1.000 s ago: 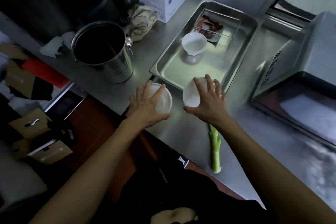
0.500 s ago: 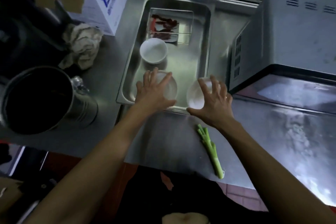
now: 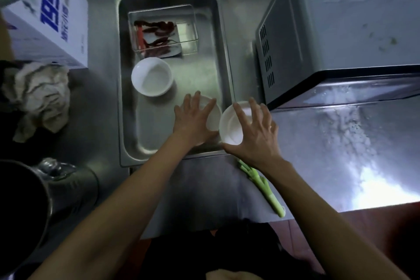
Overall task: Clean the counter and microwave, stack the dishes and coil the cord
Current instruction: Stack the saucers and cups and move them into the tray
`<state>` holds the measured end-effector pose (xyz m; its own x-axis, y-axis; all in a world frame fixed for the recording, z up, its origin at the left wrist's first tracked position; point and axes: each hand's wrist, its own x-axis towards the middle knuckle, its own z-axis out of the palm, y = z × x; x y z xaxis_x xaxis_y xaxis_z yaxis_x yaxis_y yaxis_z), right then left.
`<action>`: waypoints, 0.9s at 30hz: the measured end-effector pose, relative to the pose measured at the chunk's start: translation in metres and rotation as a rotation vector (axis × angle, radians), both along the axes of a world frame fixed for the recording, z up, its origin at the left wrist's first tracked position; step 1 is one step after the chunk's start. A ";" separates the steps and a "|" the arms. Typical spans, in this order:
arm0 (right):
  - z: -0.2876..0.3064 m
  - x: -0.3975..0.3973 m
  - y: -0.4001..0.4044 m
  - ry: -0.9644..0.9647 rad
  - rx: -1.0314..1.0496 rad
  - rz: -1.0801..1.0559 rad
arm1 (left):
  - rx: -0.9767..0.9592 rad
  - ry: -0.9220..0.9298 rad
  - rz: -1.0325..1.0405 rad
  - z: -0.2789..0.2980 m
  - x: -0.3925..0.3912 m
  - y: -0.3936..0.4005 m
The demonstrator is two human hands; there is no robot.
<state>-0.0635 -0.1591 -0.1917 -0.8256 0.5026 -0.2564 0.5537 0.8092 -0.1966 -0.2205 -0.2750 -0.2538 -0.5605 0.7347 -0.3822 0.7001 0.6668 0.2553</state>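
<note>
Carrying two small white bowls at once, I work over a steel tray (image 3: 223, 57) on the counter (image 3: 204, 188): my left hand (image 3: 193, 120) is draped over the top of one bowl (image 3: 213, 118) low inside the tray's near right corner, fingers spread and curled down round its rim, while my right hand (image 3: 252, 134) grips a second bowl (image 3: 230, 125) the same way, tilted, just above the tray's right lip. The two bowls sit rim to rim; whether they touch I cannot tell. I judge them light, stiff and glazed, so slippery and liable to chip against steel or each other; the rim, clawed from above, looks the surest hold. A third bowl (image 3: 151, 76) waits upright at ten o'clock from my left hand, well inside the tray, the likely base for a stack. Beyond it, at twelve o'clock, a clear box of dried red chillies (image 3: 159, 34) takes up the far end. Room is tight at three o'clock, where the microwave (image 3: 341, 29) stands close beside the tray, its open door (image 3: 341, 143) lying flat and reflecting light. A green stalk (image 3: 263, 186) lies at six o'clock on the counter's edge, a rag (image 3: 36, 95) and a metal pot (image 3: 34, 207) well apart at nine.
</note>
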 end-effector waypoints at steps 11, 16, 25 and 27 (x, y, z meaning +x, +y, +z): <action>-0.002 -0.016 0.007 -0.017 -0.048 0.000 | -0.029 0.027 -0.035 -0.012 -0.011 -0.005; -0.001 -0.030 0.004 -0.017 -0.062 0.049 | 0.039 0.059 0.043 0.000 -0.016 -0.023; -0.016 -0.090 -0.029 -0.009 -0.100 0.182 | 0.160 0.056 0.326 0.017 -0.028 -0.089; -0.030 -0.098 -0.037 -0.042 -0.108 0.203 | 0.197 0.060 0.359 0.018 -0.027 -0.102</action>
